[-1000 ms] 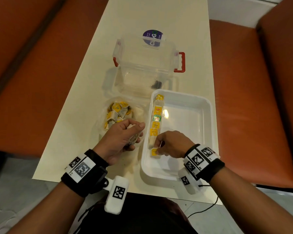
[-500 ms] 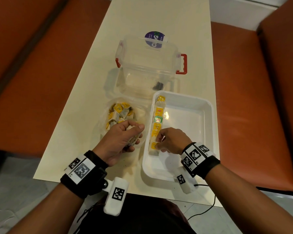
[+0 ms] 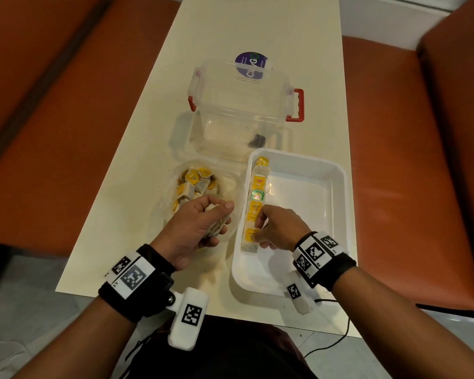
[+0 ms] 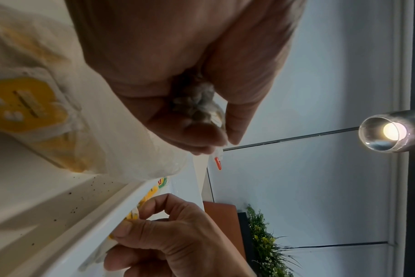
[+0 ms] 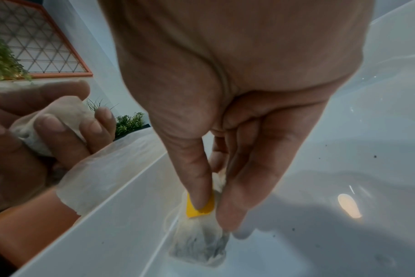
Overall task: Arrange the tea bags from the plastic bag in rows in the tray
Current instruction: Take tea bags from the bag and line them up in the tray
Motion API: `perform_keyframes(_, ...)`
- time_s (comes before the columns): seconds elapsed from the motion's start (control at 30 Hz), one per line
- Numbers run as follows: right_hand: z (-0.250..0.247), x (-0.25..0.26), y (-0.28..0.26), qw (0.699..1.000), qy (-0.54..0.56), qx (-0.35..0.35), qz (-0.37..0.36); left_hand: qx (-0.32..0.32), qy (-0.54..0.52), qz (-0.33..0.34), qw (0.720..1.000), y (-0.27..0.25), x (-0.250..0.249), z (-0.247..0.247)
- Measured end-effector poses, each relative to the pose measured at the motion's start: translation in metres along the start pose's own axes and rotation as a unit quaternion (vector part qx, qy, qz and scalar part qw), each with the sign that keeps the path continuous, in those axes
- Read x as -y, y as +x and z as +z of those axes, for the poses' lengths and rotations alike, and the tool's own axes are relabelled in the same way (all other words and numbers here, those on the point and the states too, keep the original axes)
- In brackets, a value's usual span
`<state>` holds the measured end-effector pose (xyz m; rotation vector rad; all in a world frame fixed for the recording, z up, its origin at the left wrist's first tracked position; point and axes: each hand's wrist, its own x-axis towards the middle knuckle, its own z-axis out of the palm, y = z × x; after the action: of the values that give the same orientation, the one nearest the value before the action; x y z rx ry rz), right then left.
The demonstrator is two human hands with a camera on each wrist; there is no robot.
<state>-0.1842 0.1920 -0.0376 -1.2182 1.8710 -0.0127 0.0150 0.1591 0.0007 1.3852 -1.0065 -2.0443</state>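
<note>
1 row of tea bags [image 3: 255,203] hugs tray [image 3: 337,187] left wall; right hand [image 3: 278,228] fingers [image 5: 201,180] pinch nearest bag [image 5: 199,241] to align it, left hand [image 3: 197,228] fingers curl round spare bags [image 5: 57,120] over plastic bag [image 3: 195,184], feeding next placement

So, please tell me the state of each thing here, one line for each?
Tray: one row of tea bags along its left wall.
Nearest tea bag: lying flat, right hand pressing its yellow tag.
Left hand: gripping spare tea bags.
Plastic bag: open, part full.
Clear container: open, nearly empty.
</note>
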Motion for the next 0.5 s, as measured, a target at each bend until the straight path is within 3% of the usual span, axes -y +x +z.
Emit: perform_keyframes(0.5,-0.0043,-0.0074,-0.0063,0.998,0.055,-0.041,-0.009,0.058,-0.115,-0.045,0.991,-0.0011,-0.0039,0.0013)
